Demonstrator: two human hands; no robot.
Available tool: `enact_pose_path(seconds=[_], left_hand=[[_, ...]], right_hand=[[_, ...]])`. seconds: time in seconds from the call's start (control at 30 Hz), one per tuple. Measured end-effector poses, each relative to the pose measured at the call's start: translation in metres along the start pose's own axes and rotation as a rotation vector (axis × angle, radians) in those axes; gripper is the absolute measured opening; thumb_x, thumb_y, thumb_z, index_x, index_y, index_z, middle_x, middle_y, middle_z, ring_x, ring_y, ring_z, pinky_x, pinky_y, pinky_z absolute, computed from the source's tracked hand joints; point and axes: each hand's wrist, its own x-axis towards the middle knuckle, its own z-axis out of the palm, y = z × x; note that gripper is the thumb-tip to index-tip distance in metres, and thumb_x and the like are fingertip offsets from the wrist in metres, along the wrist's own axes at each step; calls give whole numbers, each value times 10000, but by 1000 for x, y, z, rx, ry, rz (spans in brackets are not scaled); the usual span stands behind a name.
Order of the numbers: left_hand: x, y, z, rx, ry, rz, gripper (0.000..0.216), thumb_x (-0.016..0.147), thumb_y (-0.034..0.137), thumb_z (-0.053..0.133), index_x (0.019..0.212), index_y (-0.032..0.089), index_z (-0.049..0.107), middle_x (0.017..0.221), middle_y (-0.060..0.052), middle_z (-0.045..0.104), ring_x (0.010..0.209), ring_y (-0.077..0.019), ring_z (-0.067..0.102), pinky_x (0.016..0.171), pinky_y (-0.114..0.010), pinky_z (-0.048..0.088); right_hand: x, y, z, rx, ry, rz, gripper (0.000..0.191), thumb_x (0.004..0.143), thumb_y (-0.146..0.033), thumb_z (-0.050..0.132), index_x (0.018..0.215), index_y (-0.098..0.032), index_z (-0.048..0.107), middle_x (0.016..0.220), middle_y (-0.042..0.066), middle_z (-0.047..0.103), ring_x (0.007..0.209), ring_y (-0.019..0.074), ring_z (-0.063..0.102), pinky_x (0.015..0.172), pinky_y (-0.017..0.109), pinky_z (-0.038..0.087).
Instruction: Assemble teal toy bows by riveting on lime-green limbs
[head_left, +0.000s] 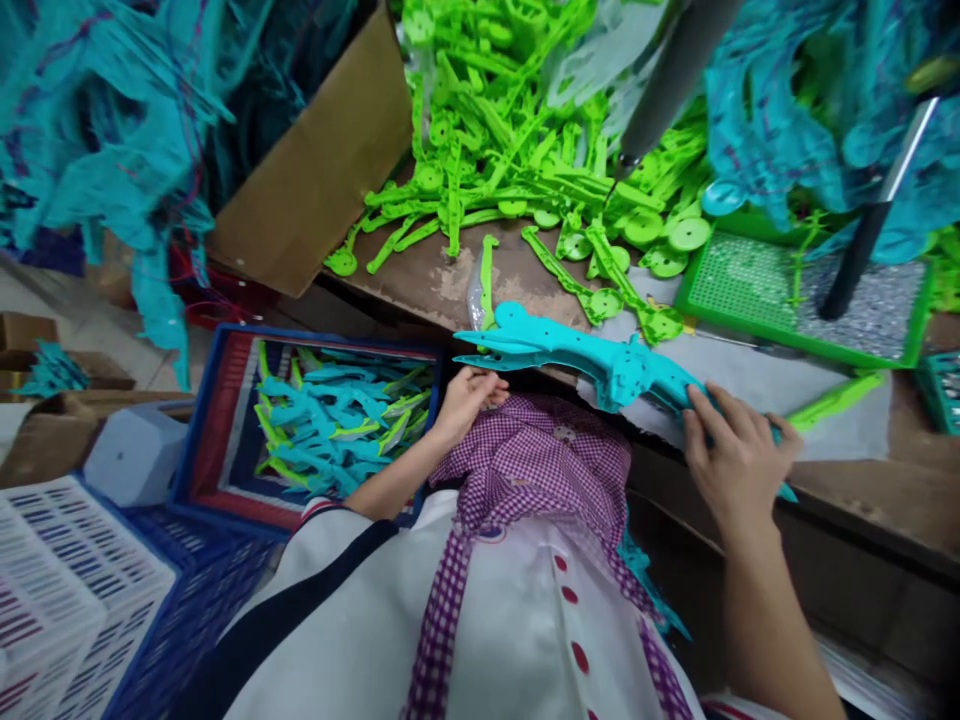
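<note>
A long turquoise plastic toy part (559, 342), with a forked left end and round holes, lies across the front edge of the workbench. My right hand (739, 450) grips its right end, fingers over the top. My left hand (472, 400) is closed just below the forked end, its fingers curled together; what they pinch, if anything, I cannot make out. A lime-green arm-shaped piece (487, 275) lies just behind the forked end. Further lime-green pieces with round discs (606, 303) lie just behind the turquoise part. Another green piece (836, 400) rests right of my right hand.
A heap of lime-green parts (487, 110) covers the back of the bench (442, 285). A power screwdriver (660, 90) hangs over it, tip down. A green tray (750, 275) holds small screws and a black-handled tool (859, 255). A blue-rimmed crate (225, 420) of mixed parts and cardboard (322, 160) stand left.
</note>
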Motion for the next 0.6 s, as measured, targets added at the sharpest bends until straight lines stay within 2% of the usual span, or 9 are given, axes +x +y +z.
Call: enact_pose_path(seconds=[0.07,0.17,0.27,0.33,0.43,0.5,0.6], left_hand=[[10,6,1,-105,116,46,265,864,382,757,866,185,580,812,-33,739,699,-123,711,708,-268,584],[28,13,11,-114,113,71,342,820,424,792,885,178,564,779,-28,718,663,-118,696,654,-251,564],[40,15,8,52,86,129,389,813,486,782,869,186,540,730,-6,661,569,-100,615,544,-237,485],[43,18,-6,222,153,247,405,792,474,806,861,200,515,708,27,590,553,-89,545,532,-238,442],[40,29,-28,515,335,550,408,771,415,842,910,216,515,830,16,555,717,-122,567,689,-280,492],[37,41,-35,756,378,715,353,797,400,824,939,219,556,982,-34,583,936,-185,603,870,-354,502],[33,57,-29,1050,350,770,258,857,398,762,988,221,629,1219,-102,596,1238,-287,531,1067,-461,396]], right_hand=[[0,1,0,-18,19,-21,325,1008,-367,525,1210,-235,742,1260,79,740,1037,227,704,1020,396,357],[0,1,1,-32,43,-37,325,1013,-366,517,1200,-230,746,1242,74,748,1004,214,703,1005,382,354],[0,1,4,-43,57,-24,331,1012,-385,515,1185,-235,753,1243,69,748,996,215,706,990,381,361],[0,1,6,-41,54,2,347,1014,-407,501,1181,-243,756,1250,69,745,1003,220,708,986,389,367],[-1,2,10,-29,37,55,377,1016,-438,470,1176,-255,759,1247,74,746,1011,234,708,990,412,371],[-2,2,12,-21,30,84,392,1012,-455,460,1172,-260,760,1246,80,746,1013,246,706,995,429,368],[-2,0,11,-1,9,120,418,1007,-474,444,1174,-257,760,1269,87,736,1041,265,699,1008,436,355]])
